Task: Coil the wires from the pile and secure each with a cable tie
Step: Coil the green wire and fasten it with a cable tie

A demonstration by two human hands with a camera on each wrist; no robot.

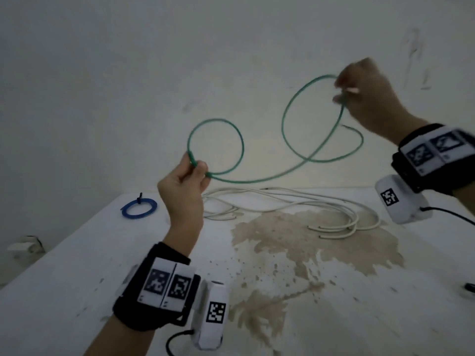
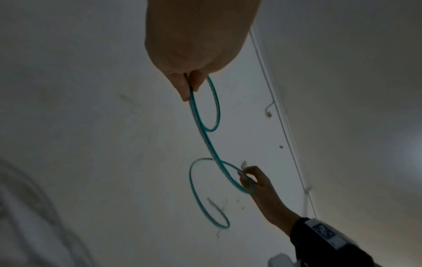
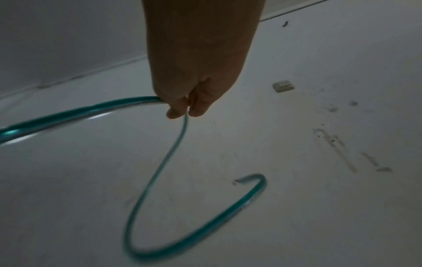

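Observation:
A green wire (image 1: 257, 179) hangs in the air between both hands, above the white table (image 1: 77, 265). My left hand (image 1: 189, 173) pinches a small round loop of it at centre. My right hand (image 1: 359, 91), raised at upper right, pinches a larger loop, and the wire's free end curls below it. In the left wrist view the left hand (image 2: 189, 86) holds the green wire (image 2: 205, 133), with the right hand (image 2: 251, 178) further off. The right wrist view has the right hand (image 3: 187, 106) gripping the green wire (image 3: 160, 166). Several white wires (image 1: 295, 204) lie piled on the table.
A blue wire coil (image 1: 138, 208) bound with a black cable tie lies at the table's back left. A large brown stain (image 1: 308, 242) spreads over the table's middle. A white wall stands right behind the table.

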